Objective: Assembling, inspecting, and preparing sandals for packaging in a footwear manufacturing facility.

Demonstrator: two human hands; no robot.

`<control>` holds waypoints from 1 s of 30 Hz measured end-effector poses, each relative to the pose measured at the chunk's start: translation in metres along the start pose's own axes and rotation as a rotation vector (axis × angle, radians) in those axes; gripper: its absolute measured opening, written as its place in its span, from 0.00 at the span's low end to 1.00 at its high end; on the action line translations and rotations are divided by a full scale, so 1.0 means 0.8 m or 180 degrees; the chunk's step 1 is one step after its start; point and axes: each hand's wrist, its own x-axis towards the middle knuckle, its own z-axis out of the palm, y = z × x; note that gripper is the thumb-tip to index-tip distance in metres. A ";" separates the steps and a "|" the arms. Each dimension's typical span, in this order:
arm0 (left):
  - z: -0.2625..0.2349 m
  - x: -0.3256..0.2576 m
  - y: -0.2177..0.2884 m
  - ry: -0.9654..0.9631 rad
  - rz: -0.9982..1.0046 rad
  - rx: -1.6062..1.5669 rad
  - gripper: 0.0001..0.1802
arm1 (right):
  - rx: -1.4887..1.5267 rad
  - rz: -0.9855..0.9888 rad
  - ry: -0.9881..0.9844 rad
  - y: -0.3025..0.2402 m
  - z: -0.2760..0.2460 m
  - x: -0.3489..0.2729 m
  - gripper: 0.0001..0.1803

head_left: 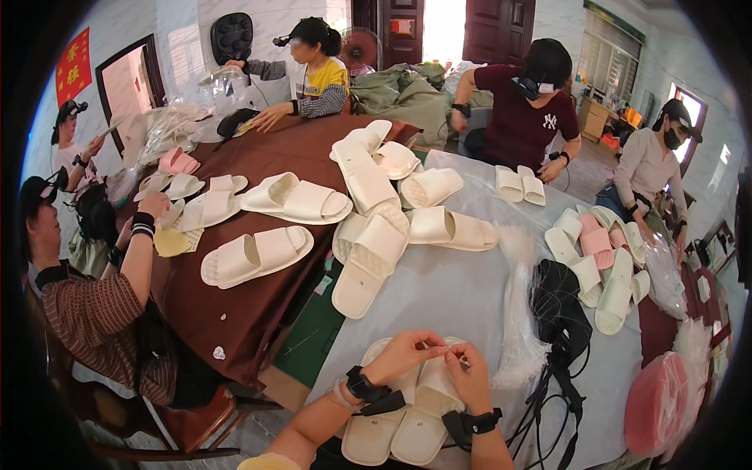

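Observation:
A pair of cream slippers lies in front of me, the left slipper [370,435] beside the right slipper [421,431], heels toward me. Above their straps, my left hand [403,354] and my right hand [468,377] meet with fingertips pinched together. Whatever they pinch is too thin or small to make out. Black bands circle both wrists. To the right of my hands lies a bundle of thin clear plastic strands [518,313]. Just beyond my hands, several more cream slippers [370,262] are heaped across the table.
A black bag with straps and cables [560,309] rests on the grey-covered table [470,286]. Further right are a pile of cream and pink slippers [597,247] and a pink roll [656,403] in plastic. A brown-covered table [207,313] adjoins at left. Several people work around the tables.

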 end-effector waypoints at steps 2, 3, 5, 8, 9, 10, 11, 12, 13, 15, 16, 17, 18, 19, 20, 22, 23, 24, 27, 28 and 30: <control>-0.002 -0.001 0.006 0.0009 -0.0007 0.0095 0.10 | -0.0038 -0.0028 -0.0006 0.003 -0.001 0.001 0.06; -0.003 0.000 0.008 0.0032 -0.0016 0.0187 0.10 | -0.0074 -0.0058 -0.0027 0.004 -0.001 0.002 0.06; -0.002 0.000 0.006 0.0006 -0.0045 0.0134 0.10 | -0.0045 -0.0053 -0.0034 0.004 -0.001 0.002 0.05; -0.001 0.001 0.002 -0.0018 -0.0135 0.0034 0.11 | 0.0087 0.0029 0.0001 0.007 0.002 0.001 0.05; -0.001 0.001 0.001 -0.0009 -0.0196 -0.0010 0.11 | 0.0193 0.0101 0.0038 0.008 0.003 0.001 0.05; -0.001 0.001 0.001 -0.0003 -0.0192 -0.0009 0.11 | 0.0193 0.0095 0.0035 0.007 0.003 0.001 0.05; 0.000 0.001 0.000 0.0008 -0.0192 -0.0067 0.10 | 0.0162 0.0108 0.0014 0.006 0.002 0.001 0.05; -0.001 0.001 0.000 0.0021 -0.0191 -0.0126 0.10 | 0.0130 0.0119 -0.0007 0.005 0.002 0.001 0.05; 0.001 0.001 0.003 0.0021 -0.0184 -0.0130 0.10 | 0.0123 0.0115 -0.0006 0.006 0.001 0.001 0.05; 0.004 -0.001 0.011 0.0075 -0.0399 -0.0203 0.10 | -0.0025 -0.0051 -0.0052 0.011 -0.001 0.002 0.05; 0.003 -0.002 0.009 0.0087 -0.0401 -0.0209 0.10 | -0.0025 -0.0052 -0.0065 0.006 0.000 0.000 0.05; 0.002 -0.002 0.005 0.0105 -0.0275 -0.0171 0.10 | 0.0170 0.0053 -0.0016 -0.004 0.002 -0.001 0.05; 0.002 -0.003 0.003 0.0122 -0.0152 -0.0133 0.10 | 0.0365 0.0161 0.0033 -0.008 0.003 -0.002 0.05; 0.002 -0.003 0.003 0.0118 -0.0157 -0.0139 0.10 | 0.0362 0.0169 0.0033 -0.006 0.002 -0.003 0.05; 0.002 -0.003 0.003 0.0097 -0.0123 -0.0141 0.10 | 0.0342 0.0149 0.0027 -0.003 0.002 -0.002 0.04; 0.000 -0.002 0.008 0.0070 -0.0086 -0.0141 0.10 | 0.0320 0.0126 0.0027 0.002 0.002 -0.002 0.04; 0.000 -0.004 0.014 0.0066 -0.0131 -0.0096 0.11 | 0.0297 0.0148 0.0014 0.004 0.002 -0.002 0.04; 0.000 -0.005 0.017 0.0062 -0.0176 -0.0051 0.11 | 0.0272 0.0169 0.0001 0.006 0.002 -0.001 0.04; 0.002 -0.006 0.019 0.0313 -0.0220 -0.0361 0.10 | 0.0256 0.0157 -0.0002 0.004 0.001 0.000 0.04; 0.001 -0.006 0.016 0.0317 -0.0221 -0.0366 0.10 | 0.0253 0.0158 -0.0008 0.004 0.001 -0.001 0.04; -0.002 -0.004 0.009 0.0109 -0.0023 0.0054 0.09 | 0.0114 0.0006 -0.0008 0.004 0.001 0.000 0.04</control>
